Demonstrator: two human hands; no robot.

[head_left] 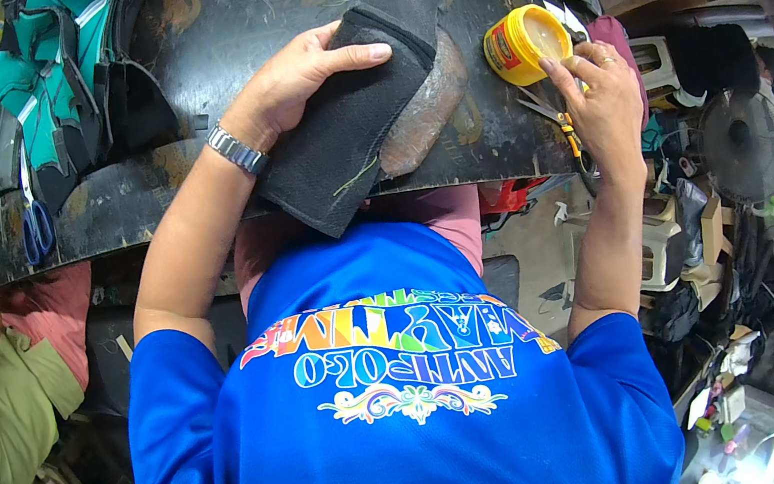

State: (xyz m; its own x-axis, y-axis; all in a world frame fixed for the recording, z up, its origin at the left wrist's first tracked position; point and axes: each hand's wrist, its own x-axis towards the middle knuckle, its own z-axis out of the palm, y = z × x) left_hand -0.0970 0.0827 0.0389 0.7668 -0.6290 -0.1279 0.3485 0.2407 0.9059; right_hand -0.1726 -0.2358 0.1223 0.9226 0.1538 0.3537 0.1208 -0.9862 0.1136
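We press the left hand flat on the black fabric piece, pinning it at the bench edge; right hand fingers dip into the open yellow tub beside it, pinching nothing we can see.

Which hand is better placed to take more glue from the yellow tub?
Right hand: its fingertips rest at the open yellow tub rim. The left hand is pressing down the black fabric piece.
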